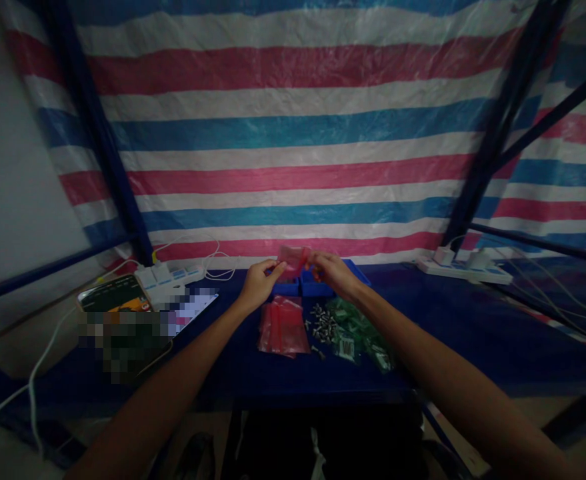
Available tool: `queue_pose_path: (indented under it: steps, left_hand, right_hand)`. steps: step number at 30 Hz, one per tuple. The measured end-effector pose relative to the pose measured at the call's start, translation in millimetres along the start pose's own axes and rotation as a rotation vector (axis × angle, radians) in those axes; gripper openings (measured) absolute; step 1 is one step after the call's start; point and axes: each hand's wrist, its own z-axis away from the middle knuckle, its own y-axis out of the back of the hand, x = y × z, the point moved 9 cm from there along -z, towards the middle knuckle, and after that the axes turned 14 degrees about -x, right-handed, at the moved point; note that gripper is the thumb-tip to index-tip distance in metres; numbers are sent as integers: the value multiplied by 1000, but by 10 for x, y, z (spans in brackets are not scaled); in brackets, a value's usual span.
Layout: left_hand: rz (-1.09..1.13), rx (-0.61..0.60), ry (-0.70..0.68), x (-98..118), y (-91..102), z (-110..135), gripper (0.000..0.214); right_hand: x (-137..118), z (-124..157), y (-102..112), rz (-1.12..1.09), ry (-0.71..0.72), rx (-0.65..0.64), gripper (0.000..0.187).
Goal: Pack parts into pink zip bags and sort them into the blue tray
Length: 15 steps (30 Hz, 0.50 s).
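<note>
A small pink zip bag [293,260] is held up between my two hands, above the back part of the blue table. My left hand [263,280] pinches its left side between thumb and fingers. At its right edge, by the darker red strip, my right hand [330,267] is closed on it. Below lies a stack of pink zip bags [285,327]. Beside the stack is a loose pile of small metal screws [324,325]. Green plastic packets [355,327], some with white labels, lie under my right forearm and are partly hidden. Blue trays [317,287] stand behind, partly covered by my hands.
Phones [115,300] and a power strip [173,277] with white cables occupy the table's left side. Another power strip [465,267] lies at the back right. Blue metal posts [103,147] frame a striped plastic sheet [293,133] behind the blue table [453,333].
</note>
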Motion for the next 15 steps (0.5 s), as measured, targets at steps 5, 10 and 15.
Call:
queue_pose_path:
  steps: [5, 10, 15]
  left_hand:
    - [111, -65, 54, -75, -75, -6, 47]
    - [15, -52, -25, 20, -65, -20, 44]
    - [63, 12, 4, -50, -15, -19, 35]
  right_hand:
    - [-34, 12, -10, 165, 11, 2, 35]
    - [-1, 0, -9, 149, 18, -15, 37]
    - [-48, -7, -15, 212, 78, -13, 38]
